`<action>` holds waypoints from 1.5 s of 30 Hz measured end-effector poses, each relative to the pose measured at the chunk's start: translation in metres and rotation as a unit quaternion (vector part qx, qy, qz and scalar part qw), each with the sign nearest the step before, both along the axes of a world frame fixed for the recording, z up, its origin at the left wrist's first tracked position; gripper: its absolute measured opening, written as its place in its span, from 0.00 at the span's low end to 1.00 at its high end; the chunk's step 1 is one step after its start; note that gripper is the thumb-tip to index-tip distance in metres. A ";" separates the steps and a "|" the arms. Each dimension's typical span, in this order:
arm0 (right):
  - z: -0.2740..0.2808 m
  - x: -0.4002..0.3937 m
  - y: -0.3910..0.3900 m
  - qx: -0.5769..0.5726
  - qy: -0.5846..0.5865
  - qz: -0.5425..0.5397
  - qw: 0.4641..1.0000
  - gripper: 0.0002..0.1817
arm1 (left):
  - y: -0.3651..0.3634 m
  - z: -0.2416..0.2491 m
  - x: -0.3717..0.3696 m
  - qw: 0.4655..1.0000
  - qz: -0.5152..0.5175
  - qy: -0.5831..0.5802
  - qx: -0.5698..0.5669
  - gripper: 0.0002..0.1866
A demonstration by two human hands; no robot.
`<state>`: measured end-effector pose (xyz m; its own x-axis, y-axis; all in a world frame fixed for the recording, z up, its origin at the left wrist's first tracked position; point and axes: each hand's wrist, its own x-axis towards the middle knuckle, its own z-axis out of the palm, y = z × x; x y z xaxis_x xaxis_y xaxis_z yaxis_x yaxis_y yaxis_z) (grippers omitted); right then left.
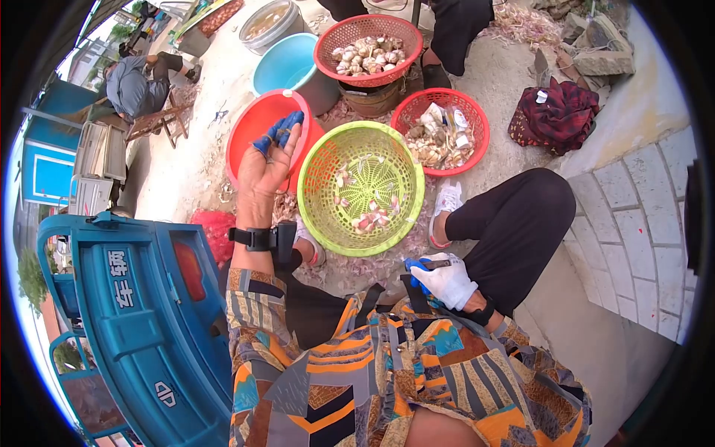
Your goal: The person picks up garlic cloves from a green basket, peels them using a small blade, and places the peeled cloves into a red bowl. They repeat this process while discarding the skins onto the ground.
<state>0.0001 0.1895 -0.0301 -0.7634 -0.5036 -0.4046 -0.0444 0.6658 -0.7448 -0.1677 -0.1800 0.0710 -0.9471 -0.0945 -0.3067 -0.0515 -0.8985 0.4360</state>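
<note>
My left hand [267,165] is raised at the edge of a red basin [244,134], palm up, blue coverings on its fingertips. Its fingers are apart, and I see nothing held in them. My right hand [449,283], in a white glove with blue fingertips, rests near my right thigh. It is closed around a small knife [435,264], mostly hidden by the fingers. Between my feet sits a yellow-green basket [313,175] with several garlic cloves [370,219] on its bottom.
Beyond stand a red basket [325,56] of garlic bulbs, another red basket [479,123] with garlic and wrappers, and a light-blue tub [262,78]. A blue vehicle [141,328] is close on my left, a tiled wall [633,223] on my right. Another person [138,86] sits far left.
</note>
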 end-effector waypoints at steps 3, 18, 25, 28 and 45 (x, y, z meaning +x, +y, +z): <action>0.007 0.000 -0.002 -0.032 -0.125 -0.121 0.984 0.11 | -0.015 -0.002 -0.020 0.994 0.032 0.008 -0.101 0.20; -0.005 0.002 -0.002 -0.031 0.003 -0.021 0.999 0.09 | 0.010 -0.192 0.066 0.327 -0.192 -0.061 -0.923 0.10; 0.002 0.004 -0.007 -0.013 0.027 -0.084 0.996 0.17 | 0.029 -0.209 0.050 0.315 -0.126 -0.076 -0.938 0.11; 0.005 0.001 -0.009 -0.013 -0.041 -0.129 0.991 0.22 | 0.031 -0.224 0.043 0.311 -0.127 -0.070 -0.939 0.11; 0.011 0.000 -0.010 -0.226 -0.157 -0.289 0.917 0.16 | 0.062 -0.154 0.061 0.787 -0.262 -0.150 -0.537 0.12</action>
